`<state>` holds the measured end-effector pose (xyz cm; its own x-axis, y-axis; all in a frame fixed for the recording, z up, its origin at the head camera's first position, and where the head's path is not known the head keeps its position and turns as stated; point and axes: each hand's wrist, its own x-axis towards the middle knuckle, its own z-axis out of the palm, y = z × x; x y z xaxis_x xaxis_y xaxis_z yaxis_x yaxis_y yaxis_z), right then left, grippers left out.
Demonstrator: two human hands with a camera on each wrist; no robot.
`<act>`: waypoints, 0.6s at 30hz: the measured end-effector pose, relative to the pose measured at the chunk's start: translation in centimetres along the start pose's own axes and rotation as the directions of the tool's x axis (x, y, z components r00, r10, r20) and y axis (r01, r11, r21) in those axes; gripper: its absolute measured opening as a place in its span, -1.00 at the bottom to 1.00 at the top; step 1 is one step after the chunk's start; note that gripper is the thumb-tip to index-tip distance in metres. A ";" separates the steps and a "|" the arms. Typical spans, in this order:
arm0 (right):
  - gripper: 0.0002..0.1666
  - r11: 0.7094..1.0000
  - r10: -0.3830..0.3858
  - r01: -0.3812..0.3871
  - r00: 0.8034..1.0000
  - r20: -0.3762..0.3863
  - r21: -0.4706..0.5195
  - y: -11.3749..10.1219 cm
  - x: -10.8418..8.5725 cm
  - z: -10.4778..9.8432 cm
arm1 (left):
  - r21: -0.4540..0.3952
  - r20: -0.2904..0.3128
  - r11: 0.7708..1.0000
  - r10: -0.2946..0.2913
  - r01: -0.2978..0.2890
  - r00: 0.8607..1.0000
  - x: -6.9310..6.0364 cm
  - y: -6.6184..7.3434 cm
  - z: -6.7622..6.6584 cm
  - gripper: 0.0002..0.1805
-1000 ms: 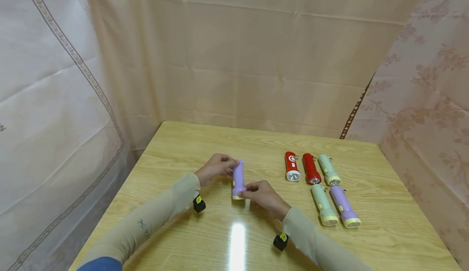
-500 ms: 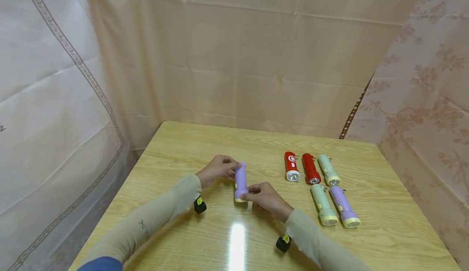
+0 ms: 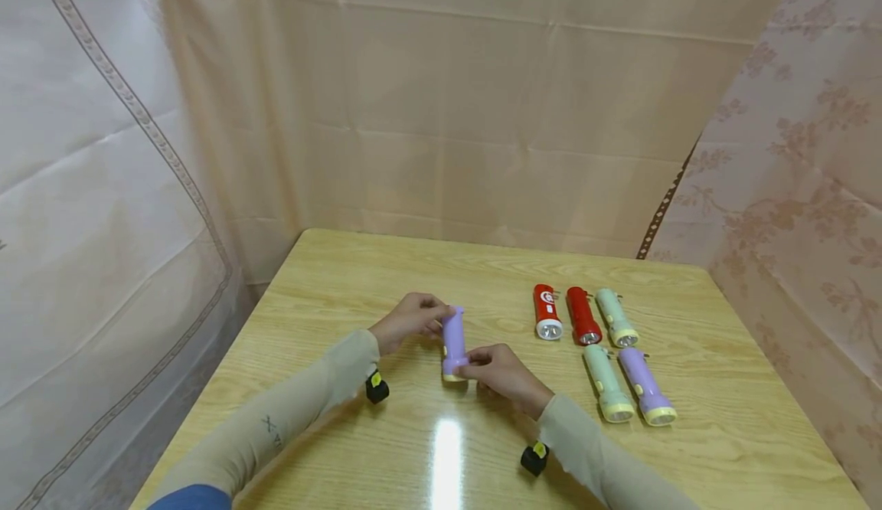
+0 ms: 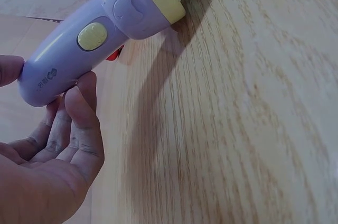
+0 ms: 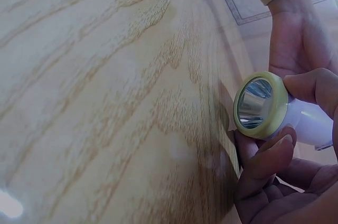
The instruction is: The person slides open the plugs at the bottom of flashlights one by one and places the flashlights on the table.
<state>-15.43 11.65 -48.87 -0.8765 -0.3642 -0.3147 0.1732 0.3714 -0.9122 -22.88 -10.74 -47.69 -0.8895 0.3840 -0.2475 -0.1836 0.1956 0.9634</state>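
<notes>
A purple flashlight [image 3: 453, 338] with a yellow rim is held between both hands over the table, its lens end toward the front. My left hand [image 3: 411, 321] pinches its tail end between thumb and fingers. The left wrist view shows the flashlight's yellow switch button [image 4: 92, 36] on the side of its body. At the head end, my right hand [image 3: 506, 376] pinches the flashlight near the rim. In the right wrist view the round lens [image 5: 255, 103] with its shiny reflector faces outward, with the right thumb and fingers about the rim.
On the right of the wooden table [image 3: 331, 449] lie several flashlights: one red with a white rim [image 3: 547, 312], one all red [image 3: 583, 316], two green [image 3: 616, 318], and another purple one [image 3: 646, 387]. Cloth curtains [image 3: 441, 112] hang behind and at the sides.
The held flashlight and both hands have shifted slightly right and toward the front, mostly in the first half second. Both hands keep their hold; the other flashlights stay put.
</notes>
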 end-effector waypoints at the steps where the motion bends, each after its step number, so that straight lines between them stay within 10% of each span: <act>1: -0.57 1.000 0.000 0.000 1.000 0.000 -0.001 0.0 0.0 0.0 | -0.001 -0.002 1.000 -0.003 0.003 1.000 0.0 0.0 0.0 -0.57; 18: -0.55 1.000 -0.021 0.021 0.999 -0.026 -0.005 0.1 -0.2 0.3 | -0.006 -0.008 1.000 -0.007 0.007 1.000 -0.2 0.0 -0.1 -0.55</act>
<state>-15.13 11.52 -48.93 -0.8912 -0.3499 -0.2885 0.1527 0.3676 -0.9174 -22.69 -10.89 -47.65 -0.8915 0.3753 -0.2537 -0.1927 0.1927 0.9622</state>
